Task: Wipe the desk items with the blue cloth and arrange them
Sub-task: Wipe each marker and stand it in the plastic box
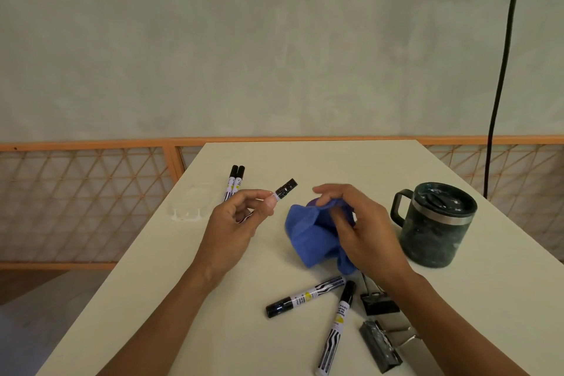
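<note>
Cream laminate tops the bench (213, 299), which carries everything. A dark green lidded mug (433, 232) stands at the right, its handle turned left. The blue cloth (308, 235) sits bunched mid-bench, and the right hand (363, 229) grips its top with curled fingers. The left hand (235, 223) pinches a marker (285, 189) between thumb and fingertips, with the black end pointing up and right, near the cloth. A far pair (235, 181) of markers lies side by side at the left edge. A near pair (305, 299) lies in a V by the front. Two black clips (378, 304) lie just right of it.
</note>
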